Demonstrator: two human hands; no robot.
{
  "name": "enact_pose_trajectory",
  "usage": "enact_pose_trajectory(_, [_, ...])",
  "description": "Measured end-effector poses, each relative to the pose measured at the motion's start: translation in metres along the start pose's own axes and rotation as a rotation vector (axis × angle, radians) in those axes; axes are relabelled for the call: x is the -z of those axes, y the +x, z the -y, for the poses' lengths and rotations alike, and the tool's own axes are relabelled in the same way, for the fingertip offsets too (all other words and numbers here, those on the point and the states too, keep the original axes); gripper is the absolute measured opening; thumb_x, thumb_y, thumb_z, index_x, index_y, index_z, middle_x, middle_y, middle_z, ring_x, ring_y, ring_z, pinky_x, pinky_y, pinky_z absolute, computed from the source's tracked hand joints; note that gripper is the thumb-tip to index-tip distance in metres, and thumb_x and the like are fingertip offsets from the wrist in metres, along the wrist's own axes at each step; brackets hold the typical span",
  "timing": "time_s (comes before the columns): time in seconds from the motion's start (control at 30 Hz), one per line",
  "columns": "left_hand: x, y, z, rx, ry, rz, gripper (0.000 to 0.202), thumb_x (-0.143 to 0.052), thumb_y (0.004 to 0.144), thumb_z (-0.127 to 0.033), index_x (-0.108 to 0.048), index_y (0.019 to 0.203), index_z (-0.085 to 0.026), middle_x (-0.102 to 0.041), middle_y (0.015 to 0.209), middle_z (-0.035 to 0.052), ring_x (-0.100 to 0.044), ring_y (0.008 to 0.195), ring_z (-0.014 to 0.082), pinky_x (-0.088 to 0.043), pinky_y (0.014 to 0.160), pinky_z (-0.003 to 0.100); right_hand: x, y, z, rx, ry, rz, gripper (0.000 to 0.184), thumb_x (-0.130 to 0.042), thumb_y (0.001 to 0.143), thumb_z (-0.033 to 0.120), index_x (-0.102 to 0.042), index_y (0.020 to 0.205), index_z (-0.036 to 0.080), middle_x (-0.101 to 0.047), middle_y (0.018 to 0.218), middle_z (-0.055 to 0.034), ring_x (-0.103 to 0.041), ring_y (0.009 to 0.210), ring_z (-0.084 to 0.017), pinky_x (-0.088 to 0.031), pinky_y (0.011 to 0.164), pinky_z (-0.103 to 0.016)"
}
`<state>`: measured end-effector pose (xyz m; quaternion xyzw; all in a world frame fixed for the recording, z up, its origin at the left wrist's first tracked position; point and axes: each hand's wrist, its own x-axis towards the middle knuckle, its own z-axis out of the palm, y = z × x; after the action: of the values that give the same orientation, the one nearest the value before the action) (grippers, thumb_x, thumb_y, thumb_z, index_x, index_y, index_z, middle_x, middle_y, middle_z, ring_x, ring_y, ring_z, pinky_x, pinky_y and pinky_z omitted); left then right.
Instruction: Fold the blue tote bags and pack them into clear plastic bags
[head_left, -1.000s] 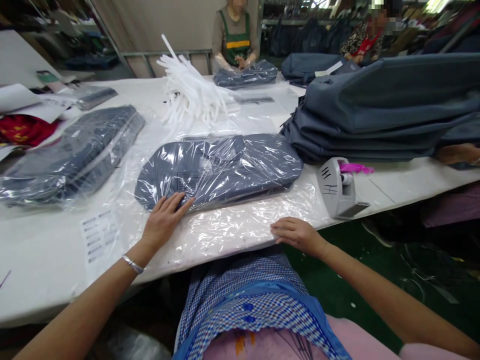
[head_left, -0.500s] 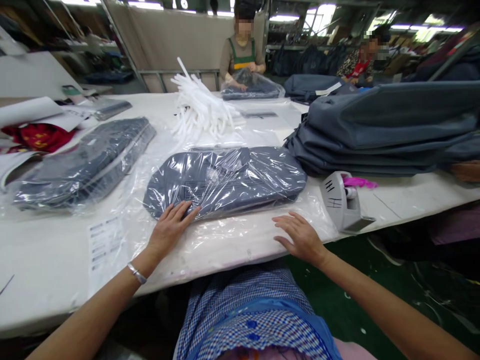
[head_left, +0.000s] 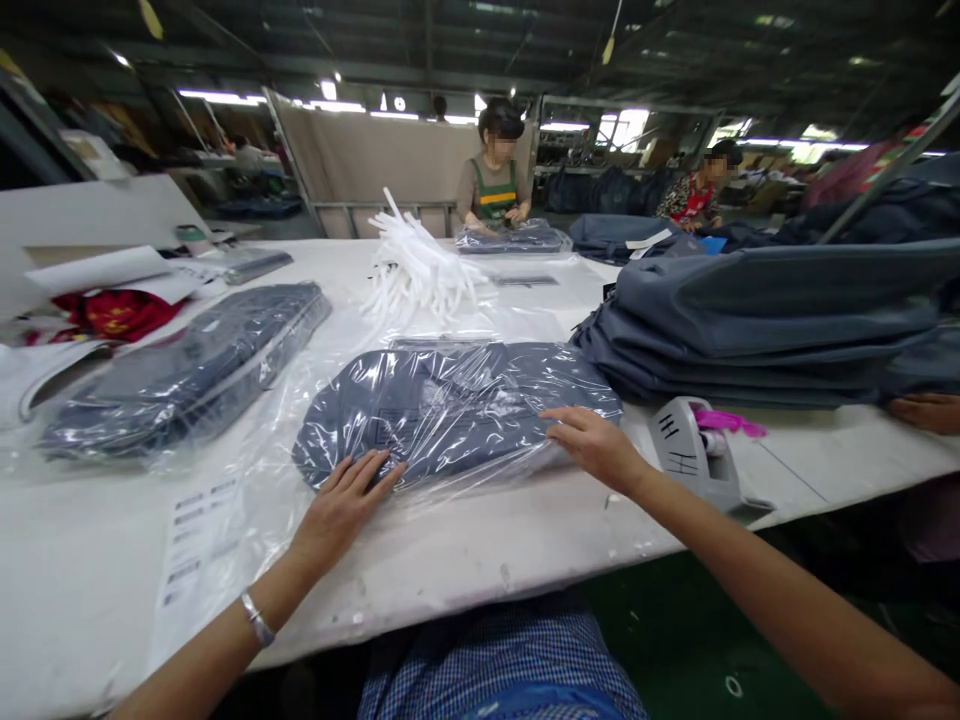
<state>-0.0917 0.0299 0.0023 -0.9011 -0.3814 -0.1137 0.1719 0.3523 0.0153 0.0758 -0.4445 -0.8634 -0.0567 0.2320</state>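
Observation:
A dark blue-grey folded bag lies in front of me inside a clear plastic bag, which is glossy and wrinkled. My left hand rests with spread fingers on the near left edge of the package. At its near right side, my right hand has its fingers drawn together on the plastic, which is stretched in creases toward it. The right thumb is partly hidden. A label sheet with printed blocks lies to the left of my left hand.
Another wrapped bag lies at left. White strips are heaped behind the package. Unwrapped dark bags are stacked at right, with a grey tape dispenser before them. A co-worker stands across the table; another is at the back right.
My right hand has moved up to the package, and its fingers have closed on the plastic. The loose plastic at the front is now drawn up. My left hand stays on the package; the view has tilted up.

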Motion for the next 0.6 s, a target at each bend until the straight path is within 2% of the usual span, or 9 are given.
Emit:
enact_pose_trajectory(0.1, [0.003,0.002,0.000,0.002,0.003,0.033,0.072,-0.035,0.088,0.003,-0.035,0.151,-0.033,-0.044,0.154,0.0094,-0.043,0.140,0.0270,-0.039,0.114,0.050,-0.015,0.021,-0.021,-0.176,0.065,0.219,0.020,-0.048,0.098,0.028,-0.067,0.104,0.026,-0.075,0.096,-0.0005,-0.069,0.081,-0.019,-0.048,0.069,-0.027])
enact_pose_trajectory(0.2, [0.009,0.006,0.000,0.021,-0.052,0.072,0.073,-0.036,0.088,0.002,-0.034,0.152,-0.033,-0.042,0.155,0.0085,-0.040,0.142,0.0262,-0.035,0.117,0.051,-0.029,0.033,-0.033,-0.285,0.046,0.335,0.022,-0.047,0.097,0.034,-0.066,0.092,0.026,-0.073,0.079,0.0017,-0.066,0.069,-0.018,-0.040,0.064,-0.026])
enact_pose_trajectory(0.3, [0.022,0.008,0.000,0.037,-0.154,0.100,0.067,-0.042,0.089,-0.004,-0.038,0.150,-0.030,-0.039,0.157,0.0086,-0.035,0.145,0.0261,-0.033,0.118,0.051,-0.041,0.037,-0.040,-0.299,0.034,0.366,0.025,-0.046,0.096,0.037,-0.066,0.086,0.026,-0.073,0.078,0.0008,-0.066,0.072,-0.019,-0.037,0.064,-0.027])
enact_pose_trajectory(0.4, [0.039,-0.002,-0.008,0.086,-0.241,0.071,0.051,-0.047,0.094,-0.017,-0.046,0.145,-0.024,-0.040,0.156,0.0100,-0.033,0.146,0.0263,-0.033,0.118,0.051,-0.050,0.037,-0.047,-0.314,-0.002,0.380,0.028,-0.045,0.095,0.042,-0.067,0.088,0.027,-0.073,0.080,-0.0005,-0.065,0.072,-0.021,-0.035,0.062,-0.028])
enact_pose_trajectory(0.47, [0.050,-0.016,-0.021,0.159,-0.256,0.020,0.045,-0.051,0.096,-0.028,-0.051,0.140,-0.021,-0.048,0.150,0.0108,-0.040,0.142,0.0254,-0.036,0.117,0.048,-0.056,0.034,-0.052,-0.318,-0.015,0.374,0.029,-0.044,0.094,0.044,-0.068,0.090,0.028,-0.073,0.082,-0.0006,-0.065,0.072,-0.021,-0.034,0.061,-0.029])
enact_pose_trajectory(0.53, [0.057,-0.034,-0.038,0.229,-0.215,0.004,0.051,-0.057,0.093,-0.039,-0.051,0.140,-0.020,-0.053,0.145,0.0118,-0.046,0.137,0.0269,-0.039,0.116,0.048,-0.061,0.031,-0.056,-0.317,-0.019,0.356,0.030,-0.044,0.093,0.046,-0.068,0.092,0.028,-0.074,0.084,-0.0005,-0.064,0.071,-0.022,-0.034,0.060,-0.029])
enact_pose_trajectory(0.6, [0.059,-0.052,-0.051,0.291,-0.128,0.012,0.054,-0.062,0.090,-0.041,-0.052,0.139,-0.020,-0.054,0.144,0.0122,-0.049,0.133,0.0294,-0.040,0.113,0.050,-0.066,0.028,-0.060,-0.316,-0.019,0.302,0.030,-0.046,0.092,0.048,-0.070,0.091,0.029,-0.074,0.081,0.0001,-0.063,0.068,-0.021,-0.033,0.058,-0.028])
